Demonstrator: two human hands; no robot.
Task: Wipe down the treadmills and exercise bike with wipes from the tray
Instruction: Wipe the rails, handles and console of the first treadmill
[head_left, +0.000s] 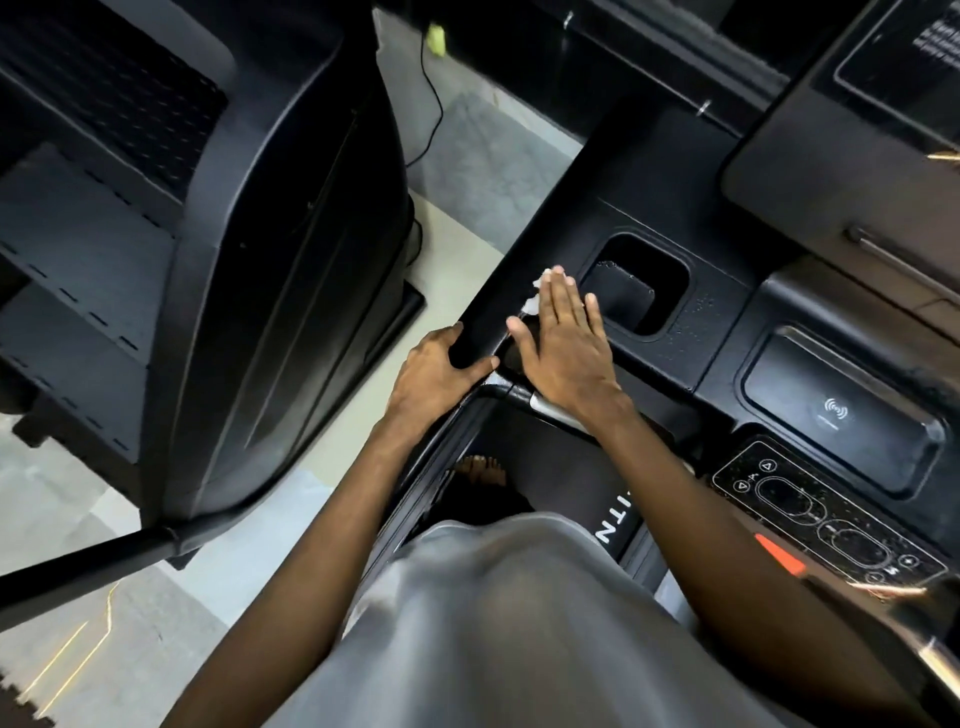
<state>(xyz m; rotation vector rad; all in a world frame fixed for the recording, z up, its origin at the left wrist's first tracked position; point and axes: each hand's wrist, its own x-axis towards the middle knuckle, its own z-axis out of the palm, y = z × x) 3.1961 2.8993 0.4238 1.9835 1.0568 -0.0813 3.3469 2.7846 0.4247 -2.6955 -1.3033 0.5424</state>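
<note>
I stand on a black treadmill, looking down at its console (727, 322). My right hand (563, 343) lies flat with straight fingers on a white wipe (537, 299), pressing it onto the console's left edge beside a square cup pocket (636, 283). Only the wipe's crumpled edge shows past my fingertips and thumb side. My left hand (436, 369) grips the black left handrail (483, 327), fingers curled over it and thumb pointing toward the right hand. Wet droplets speckle the console right of the pocket.
A second black machine (249, 249) stands close on the left across a strip of pale floor (457, 260). A phone tray (836, 410), a button panel (826, 519) and a red safety key (779, 553) lie to the right. A screen (904, 67) is at top right.
</note>
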